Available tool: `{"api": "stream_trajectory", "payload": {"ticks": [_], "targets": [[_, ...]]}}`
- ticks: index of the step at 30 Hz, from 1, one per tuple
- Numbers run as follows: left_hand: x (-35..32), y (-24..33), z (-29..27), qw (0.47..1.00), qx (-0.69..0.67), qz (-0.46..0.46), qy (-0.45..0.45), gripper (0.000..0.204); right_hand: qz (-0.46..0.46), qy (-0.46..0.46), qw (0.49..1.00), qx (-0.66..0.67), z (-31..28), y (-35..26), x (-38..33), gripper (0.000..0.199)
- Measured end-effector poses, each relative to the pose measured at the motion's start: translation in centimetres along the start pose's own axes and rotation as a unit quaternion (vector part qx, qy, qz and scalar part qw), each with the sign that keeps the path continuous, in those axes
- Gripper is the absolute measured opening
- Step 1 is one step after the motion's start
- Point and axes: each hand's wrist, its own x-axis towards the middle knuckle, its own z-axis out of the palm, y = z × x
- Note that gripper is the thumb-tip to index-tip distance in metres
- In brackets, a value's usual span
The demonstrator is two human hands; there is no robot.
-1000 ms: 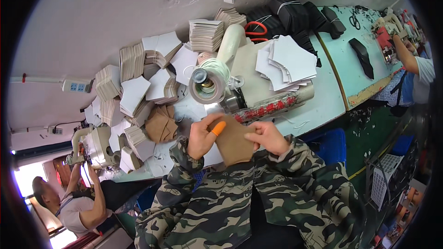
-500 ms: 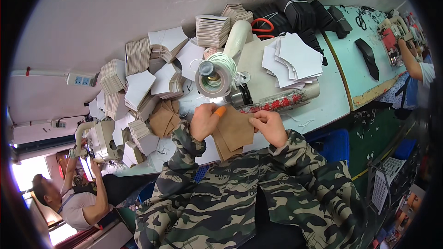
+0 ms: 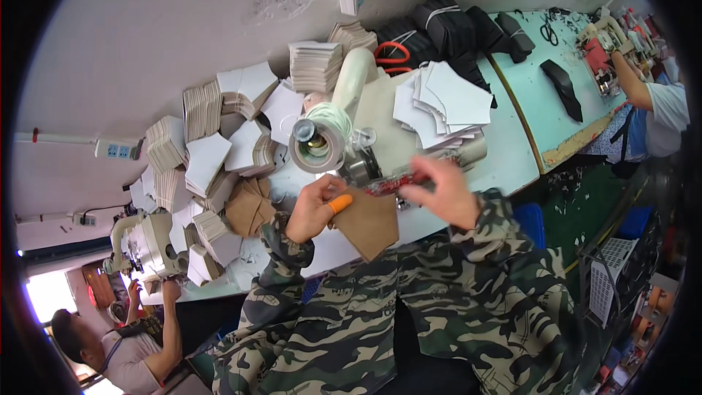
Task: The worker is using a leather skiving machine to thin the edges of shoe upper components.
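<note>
My left hand [image 3: 313, 211], with an orange cover on one finger, pinches the upper left edge of a brown cut piece [image 3: 371, 225] in front of the sewing machine [image 3: 354, 88]. My right hand [image 3: 444, 192] is off the piece, a little blurred, its fingers apart with nothing seen in them. It hovers by the red-patched, shiny front of the machine. Beyond it, a loose pile of white cut pieces [image 3: 446, 101] rests on the machine bed. A spool of pale thread [image 3: 327, 118] sits on the machine, left of that pile.
Tied stacks of white pieces [image 3: 201, 111] crowd the table's left side, next to several loose brown pieces [image 3: 248, 207]. Black bundles [image 3: 446, 25] and red-handled scissors [image 3: 393, 53] lie at the back. Co-workers sit at machines on the far left [image 3: 135, 351] and right [image 3: 662, 102].
My right hand has let go of the brown piece's right edge and moved up and right, toward the white pile. My left hand keeps its hold. The whole view has shifted slightly.
</note>
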Motion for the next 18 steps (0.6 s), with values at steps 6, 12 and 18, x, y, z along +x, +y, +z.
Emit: {"api": "stream_trajectory", "payload": {"ticks": [6, 12, 18], "targets": [[-1.1, -0.1, -0.2, 0.998, -0.061, 0.003, -0.007, 0.017, 0.242, -0.145, 0.843, 0.458, 5.7, -0.1, -1.9, 0.020], [-0.7, -1.3, -1.5, 0.992, -0.017, -0.123, -0.008, 0.022, 0.249, -0.146, 0.898, 0.333, 6.9, -0.1, -2.3, 0.020], [0.3, 0.0, -1.2, 0.968, 0.223, -0.076, 0.083, 0.025, 0.268, -0.126, 0.873, 0.387, 8.2, 1.0, -2.2, 0.019]]}}
